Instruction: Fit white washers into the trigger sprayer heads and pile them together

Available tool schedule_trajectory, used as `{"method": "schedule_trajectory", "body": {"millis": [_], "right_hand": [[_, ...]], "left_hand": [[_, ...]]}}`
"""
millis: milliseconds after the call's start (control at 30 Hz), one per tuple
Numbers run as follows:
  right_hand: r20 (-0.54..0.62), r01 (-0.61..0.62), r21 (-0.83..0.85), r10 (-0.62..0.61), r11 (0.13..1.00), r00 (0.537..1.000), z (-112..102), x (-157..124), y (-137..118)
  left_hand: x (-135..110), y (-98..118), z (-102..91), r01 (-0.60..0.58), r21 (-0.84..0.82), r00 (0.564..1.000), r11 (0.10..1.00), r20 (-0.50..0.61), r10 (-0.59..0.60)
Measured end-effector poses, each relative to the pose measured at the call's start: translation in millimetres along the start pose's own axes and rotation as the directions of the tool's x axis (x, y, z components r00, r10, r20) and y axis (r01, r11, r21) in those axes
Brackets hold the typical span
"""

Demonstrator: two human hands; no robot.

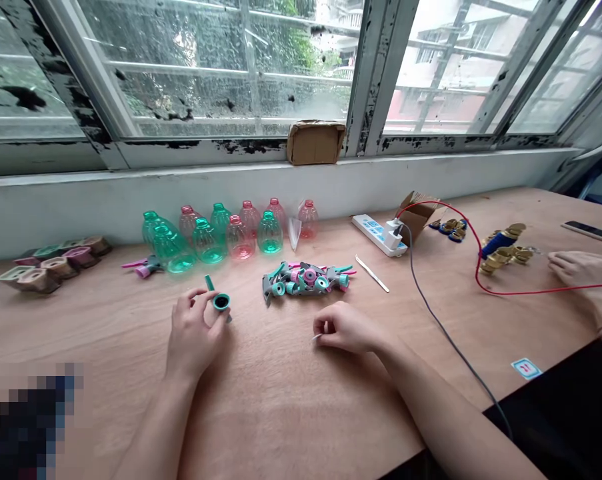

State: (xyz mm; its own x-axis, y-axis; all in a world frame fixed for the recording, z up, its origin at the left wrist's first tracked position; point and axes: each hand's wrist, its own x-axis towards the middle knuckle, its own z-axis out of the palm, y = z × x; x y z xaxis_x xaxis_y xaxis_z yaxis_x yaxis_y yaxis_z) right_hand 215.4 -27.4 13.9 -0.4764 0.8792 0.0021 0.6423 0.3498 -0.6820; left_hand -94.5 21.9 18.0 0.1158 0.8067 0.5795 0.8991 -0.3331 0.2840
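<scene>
Two hands are busy: your left fingers (pixel 197 301) curl around a teal plastic sprayer nozzle (pixel 221 302) at their tips. It looks light and stiff, best held by its round collar. Your right fingers (pixel 323 325) pinch a thin white sliver (pixel 315 337) over the table (pixel 261 407), with a pile of sprayer parts (pixel 303 280) just beyond them.

teal bottles (pixel 208 243): 5, back middle | pink bottles (pixel 241 239): 5, same bunch | sprayer shells (pixel 55 267): 6ish, left side, too bunched to be sure | left hand (pixel 195 330): 1, with 1 teal sprayer part (pixel 221 301) | right hand (pixel 343 328): 1, with 1 white pin (pixel 315 337) | co-worker's hand (pixel 578 270): 1, right edge | power strip (pixel 378 235): 1 | tweezers (pixel 372 273): 1 | phone (pixel 593 233): 1, upper right
</scene>
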Motion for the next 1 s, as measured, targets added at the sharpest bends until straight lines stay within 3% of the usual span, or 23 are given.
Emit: {"method": "schedule_trajectory", "body": {"millis": [67,167,233,333,433,533,667,1000], "right_hand": [[-0.066,0.024,0.143,-0.015,0.989,0.998,10.1,6.5,0.4],[-0.222,0.103,0.347,-0.025,0.932,0.975,23.4,13.9,-3.7],[-0.322,0.163,0.426,-0.02,0.89,0.947,28.7,15.9,-9.2],[-0.38,0.21,0.488,-0.01,0.847,0.925,32.0,15.4,-18.2],[-0.344,0.199,0.545,0.001,0.814,0.939,34.1,14.6,-22.4],[-0.266,0.135,0.605,0.039,0.785,0.963,37.8,15.7,-20.1],[-0.201,0.089,0.616,0.047,0.782,0.978,42.1,17.2,-15.1],[-0.208,0.084,0.621,0.06,0.78,0.976,44.2,15.6,-11.4]], "left_hand": [[-2.7,11.9,-1.3,-0.039,-0.142,0.995,0.989,-0.096,0.025],[-12.2,30.4,-2.1,-0.162,-0.257,0.985,0.953,-0.104,0.139],[-19.4,41.5,-0.8,-0.228,-0.319,0.973,0.92,-0.036,0.229],[-26.9,55.4,3.5,-0.255,-0.402,0.925,0.88,0.165,0.343],[-29.5,64.7,7.4,-0.244,-0.48,0.838,0.843,0.333,0.432],[-30.0,67.8,9.3,-0.216,-0.521,0.791,0.826,0.404,0.461],[-30.9,66.6,11.1,-0.212,-0.517,0.776,0.829,0.428,0.464],[-32.9,70.7,13.0,-0.172,-0.562,0.769,0.809,0.436,0.467]]}}
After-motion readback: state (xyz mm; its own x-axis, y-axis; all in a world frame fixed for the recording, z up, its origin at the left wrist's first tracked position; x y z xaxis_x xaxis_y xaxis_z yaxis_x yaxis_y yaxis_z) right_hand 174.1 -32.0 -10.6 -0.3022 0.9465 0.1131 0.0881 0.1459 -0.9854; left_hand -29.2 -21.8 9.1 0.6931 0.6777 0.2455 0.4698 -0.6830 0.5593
